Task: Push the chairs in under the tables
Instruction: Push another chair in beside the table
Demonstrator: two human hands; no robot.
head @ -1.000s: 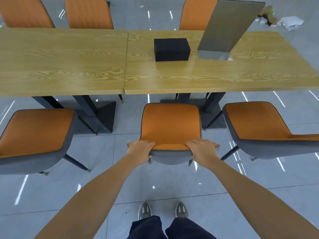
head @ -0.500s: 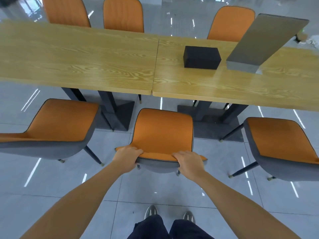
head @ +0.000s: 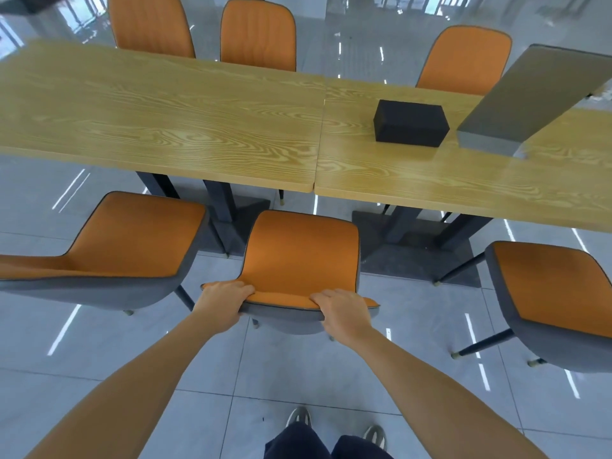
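Observation:
An orange chair with a grey shell, the middle chair (head: 301,253), stands in front of me, facing the joint of two wooden tables (head: 185,127). My left hand (head: 222,301) grips the left end of its backrest top. My right hand (head: 344,311) grips the right end. The seat's front edge lies just short of the table edge. A left chair (head: 126,240) and a right chair (head: 556,286) stand out from the tables on either side.
A black box (head: 410,122) and a slanted grey block (head: 530,101) sit on the right table (head: 430,173). Three orange chairs (head: 258,34) stand at the far side. Black table pedestals (head: 414,250) flank the middle chair. My feet (head: 299,417) are on the grey tile floor.
The view has swung to the left, and the tables and chairs now appear further right and lower. Both hands keep the same hold on the middle chair's backrest.

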